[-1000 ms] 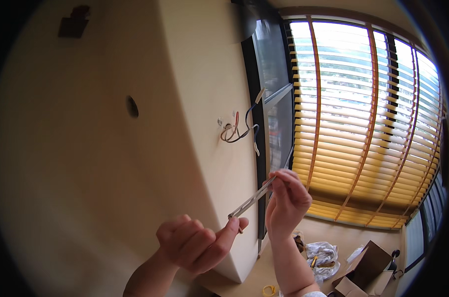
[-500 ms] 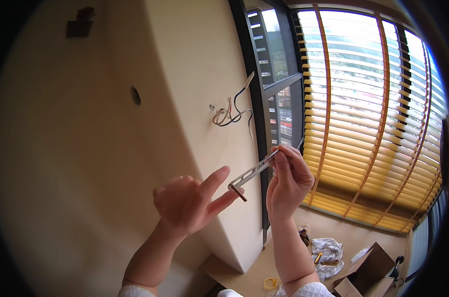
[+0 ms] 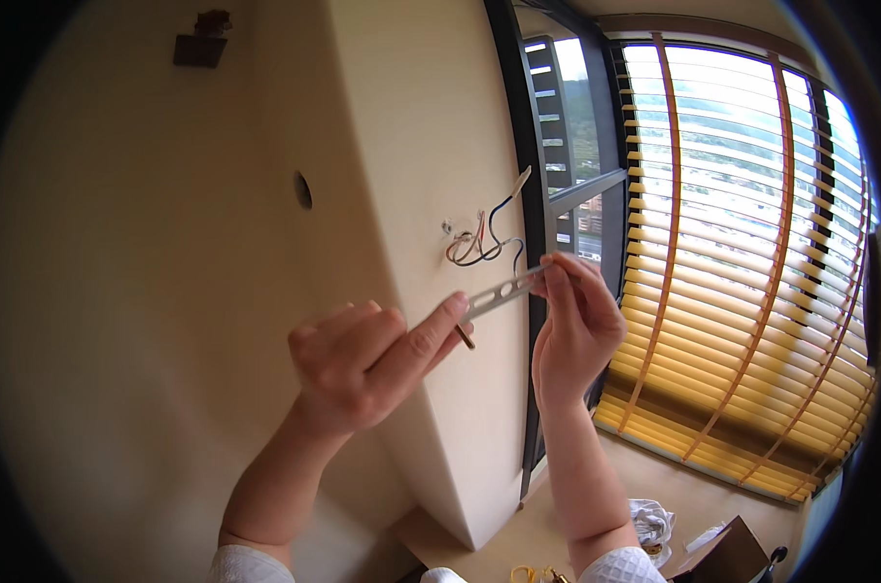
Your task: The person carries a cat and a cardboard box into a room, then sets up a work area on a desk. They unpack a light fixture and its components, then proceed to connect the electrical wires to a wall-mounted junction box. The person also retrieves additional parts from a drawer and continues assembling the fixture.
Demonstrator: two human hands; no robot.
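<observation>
A slotted flat metal bracket (image 3: 503, 291) slants between my hands, with a short brass-coloured rod (image 3: 466, 336) hanging from its left end. My left hand (image 3: 358, 360) is closed on that end, its finger and thumb at the bracket and rod. My right hand (image 3: 576, 330) pinches the bracket's other end. Just above them, red, blue and dark wires (image 3: 479, 249) come out of the pale wall (image 3: 401, 126); some carry whitish pieces at their ends.
A dark-framed window (image 3: 581, 117) adjoins the wall, beside yellow slatted blinds (image 3: 712, 272). Below lie a white bundle (image 3: 652, 525), an open cardboard box (image 3: 727, 554) and yellow items (image 3: 533, 575). A dark hole (image 3: 302, 190) and a dark square piece (image 3: 199, 49) show on the left wall.
Both hands and the bracket have moved up toward the wires. My left fingers, spread half a second ago, have closed on the bracket's left end again, and the bracket lies a little flatter.
</observation>
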